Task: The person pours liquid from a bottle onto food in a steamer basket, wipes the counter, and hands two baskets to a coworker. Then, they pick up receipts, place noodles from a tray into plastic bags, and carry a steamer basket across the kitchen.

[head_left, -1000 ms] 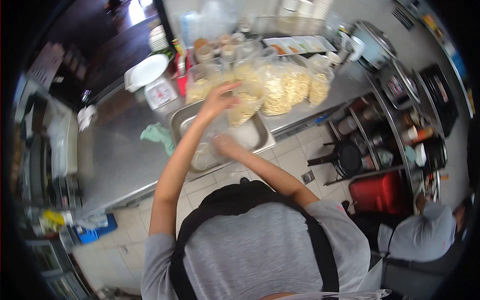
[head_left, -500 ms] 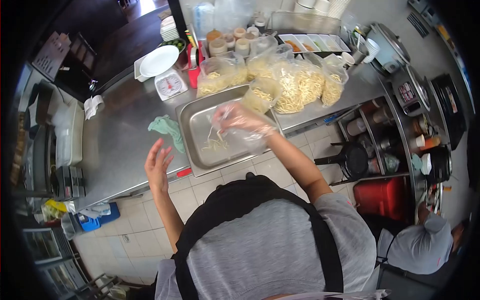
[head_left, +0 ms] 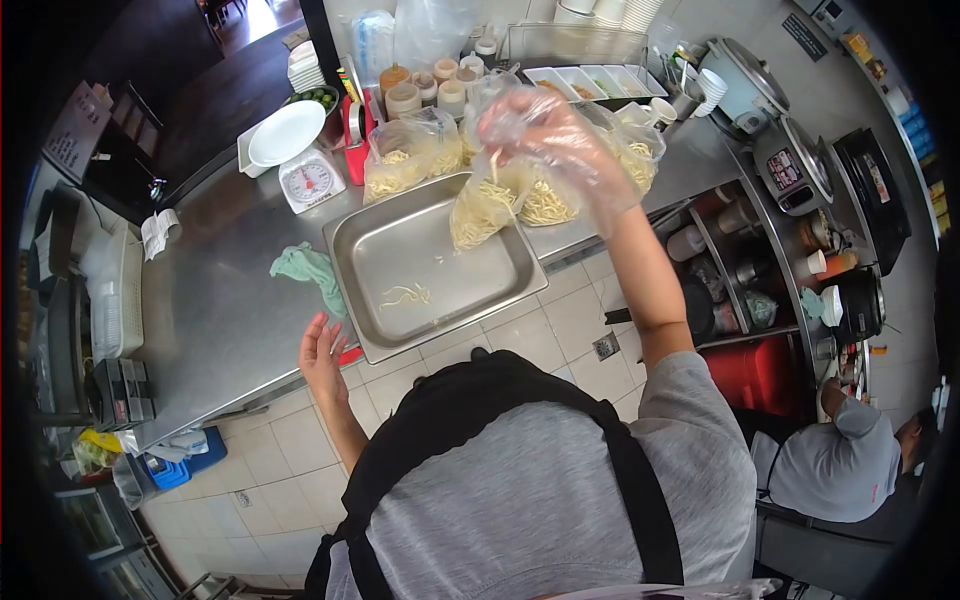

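Observation:
My right hand [head_left: 545, 125], in a clear plastic glove, is raised above an opened bag of noodles [head_left: 483, 215]. Its fingers are pinched together, and pale noodle strands hang below them toward the bag's mouth. That bag leans over the far rim of a steel tray [head_left: 440, 275]. A few loose noodles [head_left: 408, 295] lie on the tray's bottom. Beside the tray's near left corner, my bare left hand [head_left: 323, 355] holds nothing, with its fingers apart. A green cloth [head_left: 305, 270] lies just beyond it on the steel counter.
More noodle bags [head_left: 395, 170] line the back of the counter, near sauce containers [head_left: 403, 98]. A dial scale [head_left: 308, 182] carrying a white plate [head_left: 287, 133] stands at left. Cookers [head_left: 790, 165] and shelves are on the right. A co-worker [head_left: 835, 455] is at lower right.
My right hand has lifted out of the tray and moved up over the noodle bag, carrying strands. Fewer noodles lie in the tray. My left hand has lowered slightly.

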The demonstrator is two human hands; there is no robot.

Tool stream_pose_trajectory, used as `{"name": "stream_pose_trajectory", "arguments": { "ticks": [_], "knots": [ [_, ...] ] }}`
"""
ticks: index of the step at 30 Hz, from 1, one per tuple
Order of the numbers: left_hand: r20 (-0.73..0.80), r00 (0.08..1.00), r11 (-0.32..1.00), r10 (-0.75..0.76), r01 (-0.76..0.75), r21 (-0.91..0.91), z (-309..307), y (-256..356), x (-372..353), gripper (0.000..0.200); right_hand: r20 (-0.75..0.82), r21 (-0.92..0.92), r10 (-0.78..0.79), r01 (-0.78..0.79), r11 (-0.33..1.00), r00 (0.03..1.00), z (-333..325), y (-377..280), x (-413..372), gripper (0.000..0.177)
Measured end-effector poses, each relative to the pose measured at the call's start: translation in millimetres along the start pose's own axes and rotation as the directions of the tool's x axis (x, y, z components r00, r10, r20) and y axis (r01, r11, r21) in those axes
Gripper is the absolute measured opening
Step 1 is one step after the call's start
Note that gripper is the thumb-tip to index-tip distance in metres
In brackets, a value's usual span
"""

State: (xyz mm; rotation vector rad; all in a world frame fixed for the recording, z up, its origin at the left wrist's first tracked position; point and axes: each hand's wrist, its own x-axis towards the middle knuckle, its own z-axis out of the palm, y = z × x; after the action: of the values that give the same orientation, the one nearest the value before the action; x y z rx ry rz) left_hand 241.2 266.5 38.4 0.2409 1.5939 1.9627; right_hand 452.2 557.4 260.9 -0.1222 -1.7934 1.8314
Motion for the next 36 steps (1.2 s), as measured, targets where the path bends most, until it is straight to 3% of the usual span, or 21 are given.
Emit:
{"name": "stream_pose_trajectory", "arguments": {
  "ticks": [5, 8, 12, 16, 19, 21, 23, 24, 25, 28, 31, 32, 35, 36],
  "knots": [
    [0.023, 1.0, 1.0, 0.021, -0.021, 0.013, 7.6, 3.4, 2.2, 0.034, 0.003, 0.07, -0.013, 0.013, 0.997, 1.0, -9.0, 19.0, -4.4, 0.02],
    [0.026, 1.0, 1.0, 0.011, -0.011, 0.018, 3.1, 3.2, 1.3, 0.034, -0.001, 0.041, -0.003, 0.003, 0.999, 1.0, -17.1, 12.0, -0.3, 0.021],
    [-0.005, 1.0, 1.0, 0.011, -0.011, 0.029, -7.9, 1.1, -0.8, 0.035, 0.033, -0.014, -0.1, 0.1, 0.995, 0.994, -29.1, -12.2, -2.7, 0.024],
    [0.007, 1.0, 0.999, 0.023, -0.024, 0.029, -16.5, -5.9, 4.4, 0.036, -0.09, -0.307, -0.22, 0.183, 0.934, 0.971, -80.6, -41.1, -10.3, 0.027],
    [0.004, 1.0, 0.999, 0.028, -0.028, 0.02, -20.2, -7.5, 2.9, 0.035, -0.353, -0.556, -0.185, -0.047, 0.83, 0.917, -150.0, -43.8, -9.7, 0.024],
    [-0.002, 1.0, 0.999, 0.029, -0.029, 0.022, -20.7, -7.7, 2.8, 0.034, -0.406, -0.674, -0.213, -0.134, 0.726, 0.889, -210.0, -31.0, -13.5, 0.021],
    [-0.015, 0.999, 0.999, 0.029, -0.029, 0.035, -21.5, -7.8, 2.1, 0.033, -0.562, -0.782, -0.238, -0.415, 0.465, 0.792, -233.4, -20.6, -19.8, 0.022],
    [-0.018, 0.999, 0.999, 0.026, -0.026, 0.035, -21.2, -8.3, 1.5, 0.033, -0.421, -0.9, -0.259, -0.435, 0.004, 0.869, -279.3, 4.8, -21.4, 0.02],
    [-0.02, 1.0, 0.999, 0.025, -0.024, 0.036, -20.7, -8.3, 1.5, 0.033, -0.285, -0.818, -0.207, -0.35, -0.457, 0.936, -324.4, 32.7, -25.0, 0.022],
    [-0.02, 1.0, 0.999, 0.019, -0.018, 0.042, -17.8, -6.4, 1.9, 0.033, -0.427, -0.836, 0.076, -0.361, -0.414, 0.901, -354.2, 60.5, -42.6, 0.028],
    [-0.022, 1.0, 0.998, 0.022, -0.021, 0.053, -13.5, -2.2, 3.3, 0.033, -0.491, -0.842, 0.05, -0.46, -0.281, 0.869, -340.0, 43.0, -42.7, 0.028],
    [-0.025, 0.999, 0.998, 0.021, -0.019, 0.062, -14.0, -1.6, 2.0, 0.033, -0.608, -0.784, -0.025, -0.605, -0.136, 0.794, -262.6, -4.4, -39.9, 0.031],
    [-0.038, 0.999, 0.996, 0.017, -0.013, 0.083, -14.0, -1.0, 2.4, 0.033, -0.491, -0.864, -0.278, -0.501, 0.037, 0.826, -247.1, -12.3, -38.0, 0.033],
    [-0.04, 0.999, 0.997, 0.019, -0.015, 0.081, -13.2, -0.5, 2.1, 0.033, -0.479, -0.878, -0.22, -0.461, 0.131, 0.85, -222.9, -17.8, -34.2, 0.032]
  ]
}}
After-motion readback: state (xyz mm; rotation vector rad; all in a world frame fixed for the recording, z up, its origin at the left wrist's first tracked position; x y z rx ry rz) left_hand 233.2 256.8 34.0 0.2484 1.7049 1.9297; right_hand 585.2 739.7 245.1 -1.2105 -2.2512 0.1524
